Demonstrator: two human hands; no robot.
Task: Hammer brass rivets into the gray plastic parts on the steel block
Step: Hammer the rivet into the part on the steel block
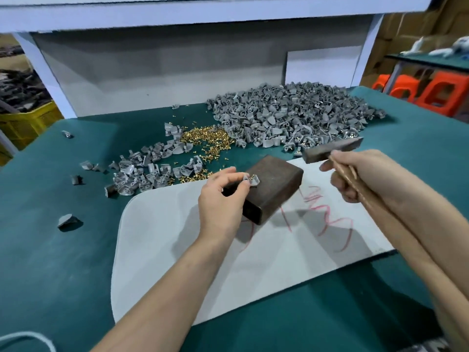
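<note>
The left hand [223, 196] pinches a small gray plastic part [254, 181] between thumb and curled fingertips and holds it on top of the dark rectangular steel block [276, 185], at the block's 9 o'clock edge. A brass rivet [251, 177] stands in the part. The right hand [355, 174] has its fingers curled round the wooden handle of a hammer with a dark metal head [332, 149]. The hammer is raised at 2 o'clock from the block, its head clear of both block and part.

The block lies skewed on a white rounded board [165, 250] marked with red scribbles, which rests on the green table mat [50, 262].

At 11 o'clock from the block, a loose heap of brass rivets [205, 139] spreads over the mat. A large pile of gray plastic parts [291, 115] covers the mat from 12 to 1 o'clock, up to the white back panel [165, 69]. A smaller heap of gray parts [142, 171] lies at 9 to 10 o'clock, touching the board's far edge. A few stray gray pieces [67, 221] sit farther out on the mat.

Beyond the table stand a yellow crate [25, 123] at 10 o'clock and orange plastic stools [431, 95] at 2 o'clock.
</note>
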